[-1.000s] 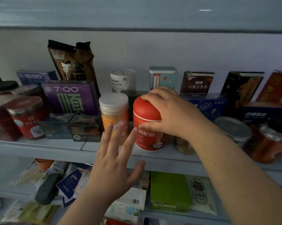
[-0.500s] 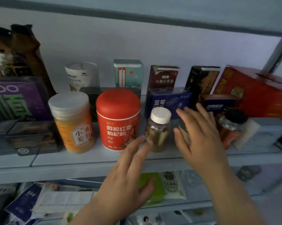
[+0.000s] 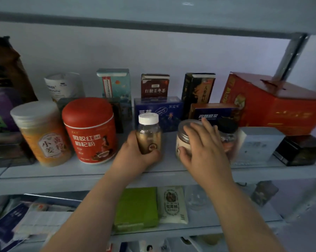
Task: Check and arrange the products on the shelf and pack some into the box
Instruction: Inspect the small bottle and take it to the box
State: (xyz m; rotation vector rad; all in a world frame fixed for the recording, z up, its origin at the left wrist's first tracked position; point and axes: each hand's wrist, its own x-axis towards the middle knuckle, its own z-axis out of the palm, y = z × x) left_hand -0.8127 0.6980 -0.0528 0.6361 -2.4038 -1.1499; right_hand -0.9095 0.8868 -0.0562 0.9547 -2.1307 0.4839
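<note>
My left hand (image 3: 135,157) grips a small amber bottle with a white cap (image 3: 149,132) near its base, upright on the grey shelf (image 3: 91,171). My right hand (image 3: 202,148) wraps around a clear jar with a cream label (image 3: 183,140) just to the right, fingers over its lid and thumb at its front. A red canister (image 3: 90,130) and an orange jar with a white lid (image 3: 41,133) stand to the left. No packing box is in view.
Small cartons line the back wall: teal (image 3: 114,83), dark red (image 3: 154,86), black (image 3: 198,88), blue (image 3: 159,110). A large red carton (image 3: 273,104), a black-lidded jar (image 3: 228,135), a white box (image 3: 259,144) and a black box (image 3: 299,150) sit right. Packets fill the lower shelf (image 3: 171,231).
My left hand rose from below the shelf edge and closed round the amber bottle. My right hand closed onto the clear jar. Earlier my right hand left the red canister.
</note>
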